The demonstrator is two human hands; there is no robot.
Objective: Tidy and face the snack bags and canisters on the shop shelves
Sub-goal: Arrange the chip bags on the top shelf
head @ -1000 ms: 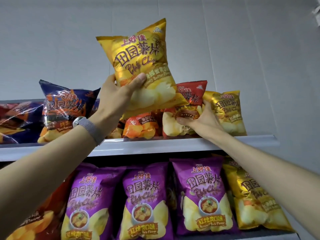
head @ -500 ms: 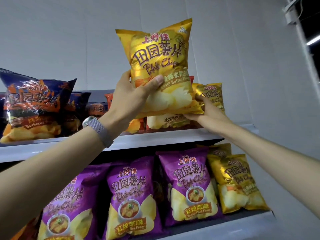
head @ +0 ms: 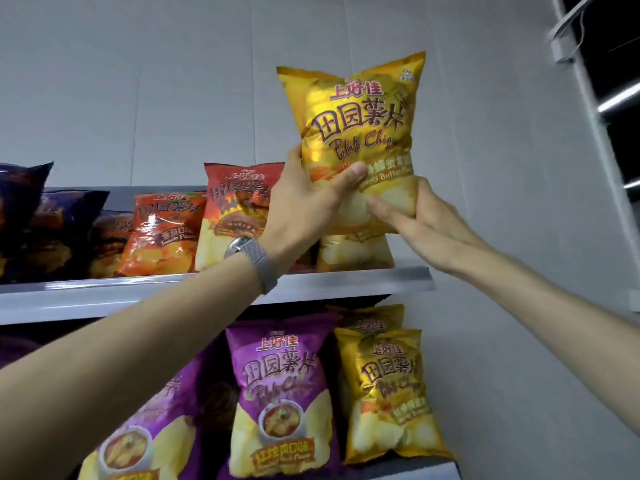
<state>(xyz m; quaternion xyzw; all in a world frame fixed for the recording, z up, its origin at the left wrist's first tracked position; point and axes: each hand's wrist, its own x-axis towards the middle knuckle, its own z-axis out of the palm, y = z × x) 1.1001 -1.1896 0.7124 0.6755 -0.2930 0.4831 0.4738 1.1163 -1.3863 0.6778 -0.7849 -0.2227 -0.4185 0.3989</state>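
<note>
A gold honey-butter chip bag (head: 360, 126) is held upright above the right end of the top shelf (head: 346, 284). My left hand (head: 308, 206) grips its lower left side, thumb across the front. My right hand (head: 412, 216) pinches its lower right corner. Another gold bag (head: 353, 252) stands on the shelf right under it, mostly hidden. To the left stand a red bag (head: 235, 209) and an orange tomato bag (head: 159, 233).
Dark blue bags (head: 52, 230) fill the top shelf's left end. The lower shelf holds purple bags (head: 280, 393) and a gold bag (head: 388, 396) at its right. A grey wall runs close along the right side of the shelves.
My right hand left the bags on the top shelf and took hold of the raised gold bag's lower right corner. The bag now sits further right, over the shelf's end.
</note>
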